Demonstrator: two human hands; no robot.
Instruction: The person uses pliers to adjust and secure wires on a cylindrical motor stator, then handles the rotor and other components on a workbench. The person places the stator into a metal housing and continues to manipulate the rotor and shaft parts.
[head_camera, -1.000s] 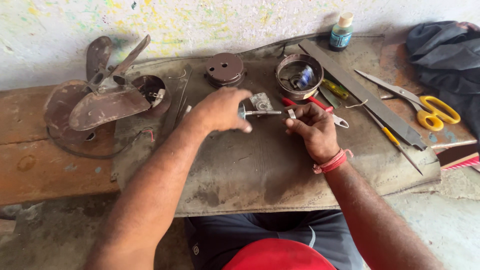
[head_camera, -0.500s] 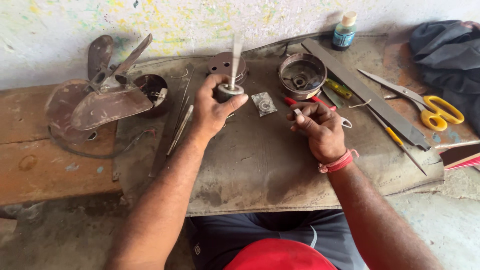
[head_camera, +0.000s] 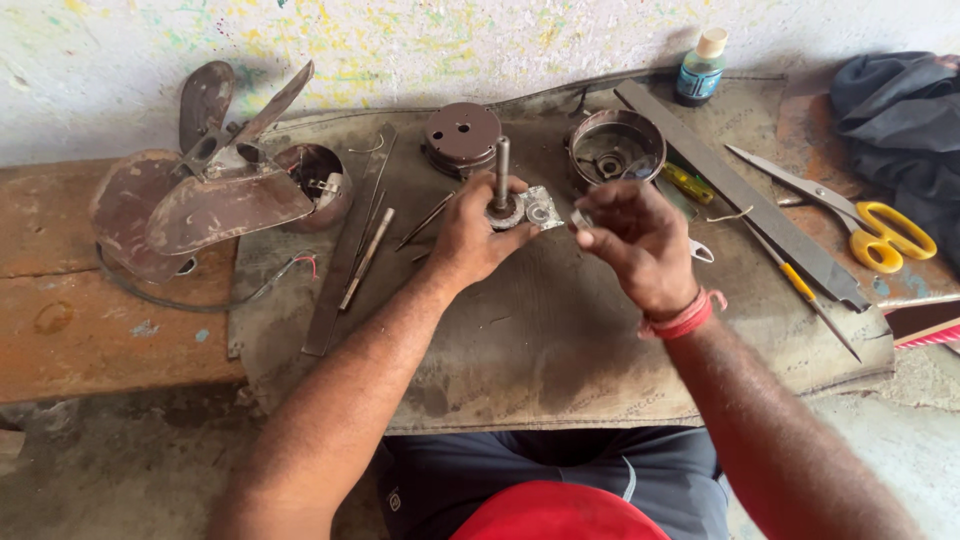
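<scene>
My left hand (head_camera: 478, 235) grips a small motor rotor with its steel shaft (head_camera: 500, 172) pointing straight up over the grey mat (head_camera: 520, 350). My right hand (head_camera: 635, 240) hovers just to the right of it, fingers pinched on a small metal ring (head_camera: 581, 217). A small square metal plate (head_camera: 541, 209) lies on the mat between the two hands, partly hidden by the rotor.
A brown fan blade assembly (head_camera: 200, 195) and cup-shaped housing (head_camera: 318, 180) lie left. A round motor cover (head_camera: 462, 135) and open motor shell (head_camera: 615, 152) sit behind. Thin rods (head_camera: 367, 258), a long file (head_camera: 740, 195), screwdrivers (head_camera: 800, 290), yellow-handled scissors (head_camera: 870, 225), a small bottle (head_camera: 702, 68) and dark cloth (head_camera: 900, 110) surround.
My left hand turned the rotor from lying sideways to shaft upright, lifted it toward the back, then brought it down near the square plate. My right hand rose and closed in on it.
</scene>
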